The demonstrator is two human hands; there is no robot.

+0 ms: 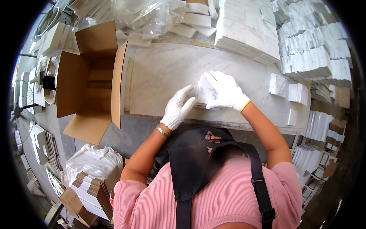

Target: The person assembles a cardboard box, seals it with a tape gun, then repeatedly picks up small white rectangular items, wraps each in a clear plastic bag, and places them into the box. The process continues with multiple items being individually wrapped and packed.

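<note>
A small stack of white marble tiles with grey veins lies on the worktable in front of me. My left hand, in a white knitted glove, is at the stack's left side, fingers stretched and thumb apart. Whether its fingertips touch the tiles I cannot tell. Over the right part of the stack spreads my right hand, also gloved. Its fingers reach toward the far edge and its thumb lies by the near edge. The palm and fingers hide the stack's right side.
An open cardboard box stands left of the table, flaps out. Stacked marble tiles rise at the back right, with smaller tile pieces at the right. Clear plastic wrap lies at the back. A plastic-covered stack sits lower left.
</note>
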